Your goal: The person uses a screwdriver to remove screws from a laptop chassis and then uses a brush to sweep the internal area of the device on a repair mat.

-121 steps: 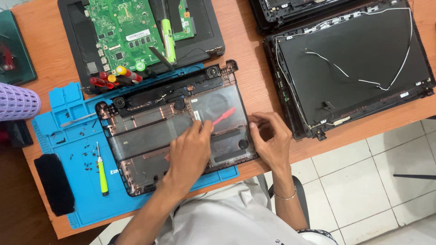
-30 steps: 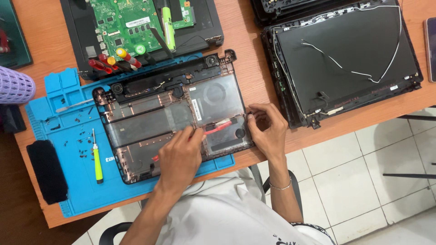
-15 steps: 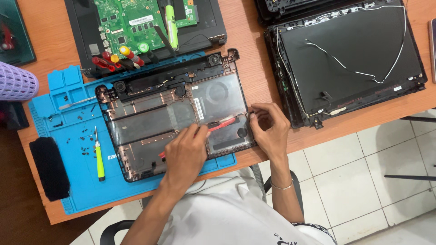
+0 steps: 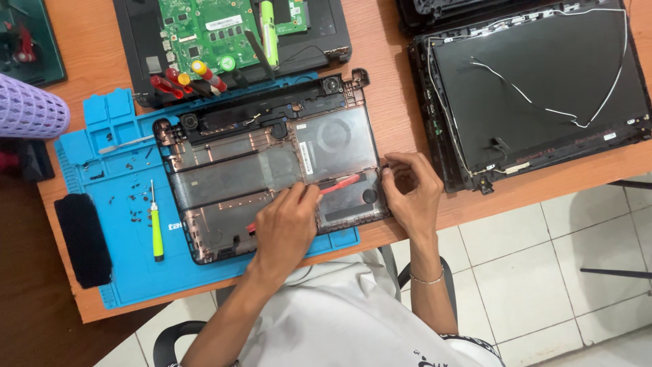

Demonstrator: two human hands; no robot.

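The left hand (image 4: 285,228) lies over the lower middle of an opened laptop base shell (image 4: 272,180), its fingers closed around a thin red tool (image 4: 337,183) whose tip slants up and to the right across the shell's inner floor. The right hand (image 4: 411,190) is at the shell's right edge, fingers curled and pinching the rim near the lower right corner; whether anything small sits between the fingertips cannot be told. A thin bracelet (image 4: 426,278) circles that wrist.

The shell lies inside up, slightly tilted, on a blue work mat (image 4: 102,177) that covers the left part of the wooden surface (image 4: 401,115). Its near edge reaches almost to the front edge of the surface. On the mat, just left of the shell, lies a small screwdriver with a yellow-green handle (image 4: 157,234), with tiny dark screws (image 4: 136,200) scattered beside it. A black oblong pad (image 4: 83,239) rests at the mat's left border.

Beyond the shell, a second dark laptop body carries a green circuit board (image 4: 204,34), with red- and yellow-handled screwdrivers (image 4: 183,78) lying at its near left corner. To the right, well apart from the shell, a black display lid (image 4: 536,88) lies face down with thin white cables (image 4: 543,109) running across it. A lilac mesh basket (image 4: 30,109) pokes in at the far left.
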